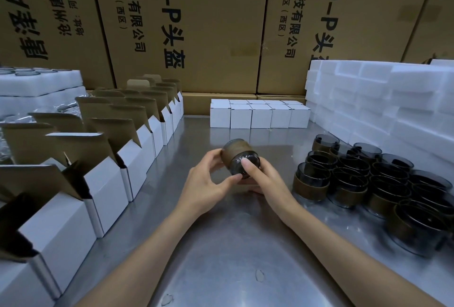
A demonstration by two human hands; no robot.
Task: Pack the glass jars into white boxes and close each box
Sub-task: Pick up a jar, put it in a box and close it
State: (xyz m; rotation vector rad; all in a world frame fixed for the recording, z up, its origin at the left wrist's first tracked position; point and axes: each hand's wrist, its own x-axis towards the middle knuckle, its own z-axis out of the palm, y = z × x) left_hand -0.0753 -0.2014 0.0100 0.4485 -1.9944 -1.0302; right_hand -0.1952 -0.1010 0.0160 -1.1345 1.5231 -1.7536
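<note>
Both forearms are cut off by the lower edge of the view, so nothing above them can be made out. Above the metal table (221, 257), near its middle, a dark glass jar (239, 158) wrapped in a brown band is held tilted on its side between the two hands. The left hand (208, 184) is curled round the jar's near side, its thumb tip laid against the glass; the right hand (265, 184) grips it from the right, the thumb pressed on the jar's dark end. The remaining fingers of the right hand are hidden beneath the jar.

At the right, a cluster of matching jars (368, 179) stands upright on the table, each smoky glass with a brown band low on its wall; the nearest ones are blurred and partly cropped. Along the left, a row of open white boxes (110, 184) is seen with brown-lined flaps raised, their insides in shadow.

Farther back, closed white boxes (260, 115) are set in a tight block. White foam blocks (380, 100) are stacked at the right rear, and large printed cartons (208, 24) fill the background.
</note>
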